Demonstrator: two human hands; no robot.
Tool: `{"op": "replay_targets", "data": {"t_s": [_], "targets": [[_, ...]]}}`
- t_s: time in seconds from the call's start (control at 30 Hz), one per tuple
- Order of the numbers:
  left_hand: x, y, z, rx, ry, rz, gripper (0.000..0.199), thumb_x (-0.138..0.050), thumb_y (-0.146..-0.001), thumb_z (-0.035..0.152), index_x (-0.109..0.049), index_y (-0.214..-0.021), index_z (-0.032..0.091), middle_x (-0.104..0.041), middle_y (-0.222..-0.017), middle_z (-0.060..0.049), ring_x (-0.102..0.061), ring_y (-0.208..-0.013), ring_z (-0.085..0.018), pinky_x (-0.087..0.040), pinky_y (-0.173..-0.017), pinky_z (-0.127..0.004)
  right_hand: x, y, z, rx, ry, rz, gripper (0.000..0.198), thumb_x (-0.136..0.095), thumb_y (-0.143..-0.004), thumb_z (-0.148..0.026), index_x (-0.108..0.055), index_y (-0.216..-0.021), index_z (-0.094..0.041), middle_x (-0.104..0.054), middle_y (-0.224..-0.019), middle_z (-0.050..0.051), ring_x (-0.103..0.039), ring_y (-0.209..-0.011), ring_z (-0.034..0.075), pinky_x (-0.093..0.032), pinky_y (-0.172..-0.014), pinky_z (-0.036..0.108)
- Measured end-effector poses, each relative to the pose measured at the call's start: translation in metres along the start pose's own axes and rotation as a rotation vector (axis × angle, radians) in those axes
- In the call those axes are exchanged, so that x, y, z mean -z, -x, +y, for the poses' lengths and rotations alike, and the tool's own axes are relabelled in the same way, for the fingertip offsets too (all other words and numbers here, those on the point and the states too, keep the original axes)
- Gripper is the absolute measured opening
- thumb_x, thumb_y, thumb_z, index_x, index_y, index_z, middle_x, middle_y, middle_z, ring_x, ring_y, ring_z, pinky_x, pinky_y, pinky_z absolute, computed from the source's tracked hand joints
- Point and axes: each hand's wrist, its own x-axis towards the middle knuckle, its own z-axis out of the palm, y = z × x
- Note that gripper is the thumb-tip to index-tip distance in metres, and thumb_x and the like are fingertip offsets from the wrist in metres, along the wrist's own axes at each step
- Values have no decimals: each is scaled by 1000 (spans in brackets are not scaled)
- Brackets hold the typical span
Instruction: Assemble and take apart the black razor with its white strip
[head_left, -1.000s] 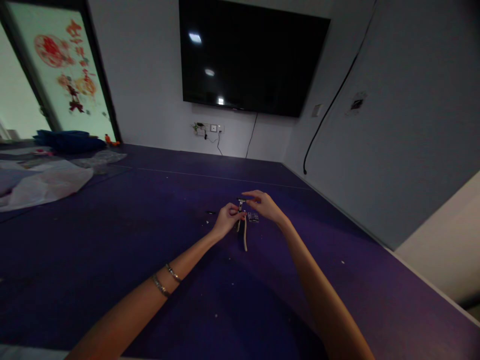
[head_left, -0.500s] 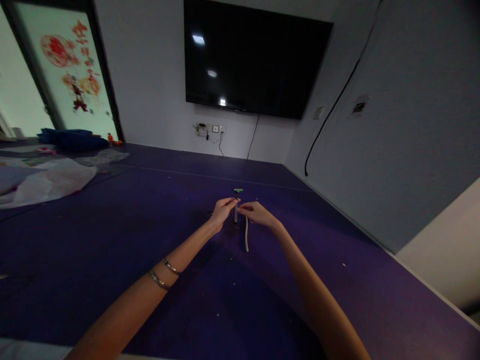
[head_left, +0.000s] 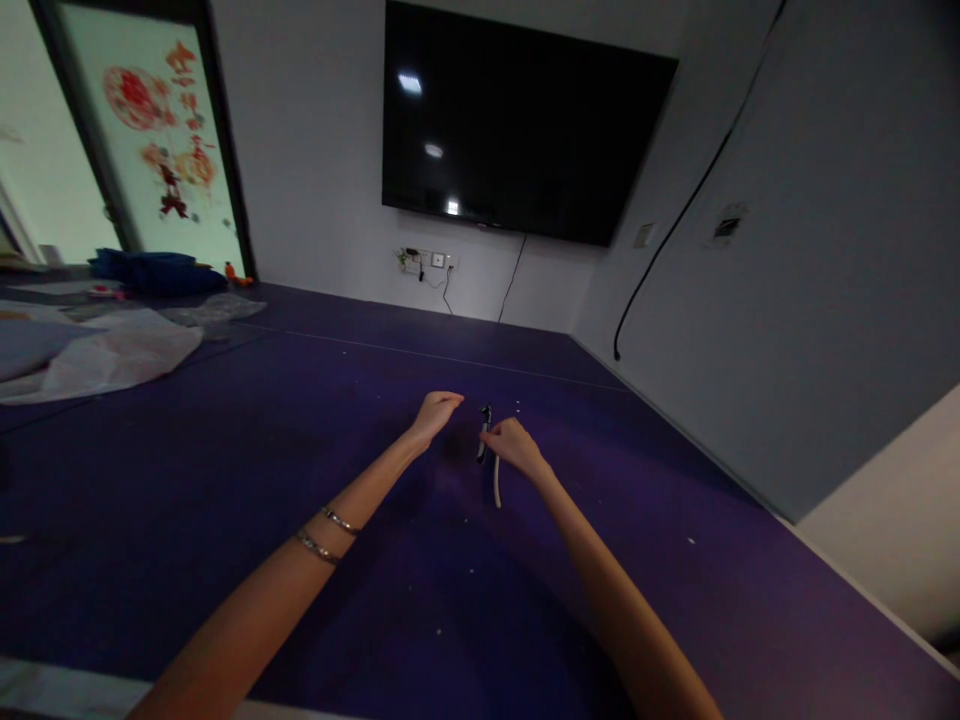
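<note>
A slim grey-handled razor point(head_left: 482, 445) is tilted in the pinched fingers of my right hand point(head_left: 514, 443), its dark head pointing up and away. Just below that hand runs a thin, pale, slightly bent strip point(head_left: 496, 485); whether the hand touches it I cannot tell. To the left of the razor and apart from it, my left hand point(head_left: 436, 413) has its thumb and fingers pressed together. Anything small between those fingertips is hidden. Two bracelets point(head_left: 319, 547) circle the left forearm.
Under both hands spreads a purple surface point(head_left: 337, 450) dotted with small white bits. White plastic sheeting point(head_left: 135, 350) and a dark blue bundle point(head_left: 157, 272) lie at the left. A television point(head_left: 525, 120) hangs on the far wall; a black cable point(head_left: 675, 220) hangs at the right.
The left hand has let go of the razor and moved slightly left. The razor has turned and tilted in the right hand; its green-striped head face no longer shows.
</note>
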Motion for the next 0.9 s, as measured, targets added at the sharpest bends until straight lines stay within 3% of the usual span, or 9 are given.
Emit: {"op": "replay_targets", "data": {"t_s": [0.1,0.23,0.37,0.6,0.73,0.9], "targets": [[16,-14,-8,-79,-196,20,26,-49,-70,11,-70,-86,14,-69,-94,-8,-60,-91,-18,-44,-81,-28,-9,3,-2,-100,132,-47,38,-50,-72,-42,-68,-88,-13,-63,-94,15,-62,-83,26,-44,-65,29],[33,-29,-23,-120,-499,15,31,-46,-70,7,-70,-88,15,-69,-95,-6,-61,-93,-17,-44,-84,-26,-15,6,-6,-91,210,-79,45,-47,-73,-42,-64,-101,-11,-59,-109,20,-60,-96,31,-45,-74,37],[41,-32,-38,-118,-750,2,32,-46,-72,7,-69,-93,16,-67,-101,-7,-60,-96,-18,-43,-86,-26,-17,8,-10,-81,244,-82,45,-47,-73,-41,-64,-103,-12,-59,-110,19,-59,-97,33,-46,-76,40],[44,-29,-58,-150,-944,5,31,-49,-74,14,-67,-99,16,-60,-112,-12,-50,-107,-28,-40,-90,-40,-18,11,-12,-50,323,-79,41,-49,-72,-36,-64,-102,-12,-61,-105,18,-60,-94,32,-47,-74,40],[47,-26,-63,-172,-1120,-36,33,-44,-80,20,-62,-107,18,-57,-112,-12,-49,-105,-28,-40,-86,-40,-17,10,-11,-48,328,-97,42,-50,-72,-37,-64,-104,-12,-60,-108,19,-60,-96,32,-47,-74,40],[50,-24,-71,-225,-1189,-81,32,-44,-83,25,-59,-111,20,-55,-113,-12,-45,-106,-28,-37,-86,-41,-10,9,-9,-56,314,-91,40,-49,-73,-36,-64,-101,-13,-62,-104,19,-60,-94,31,-47,-73,37]]}}
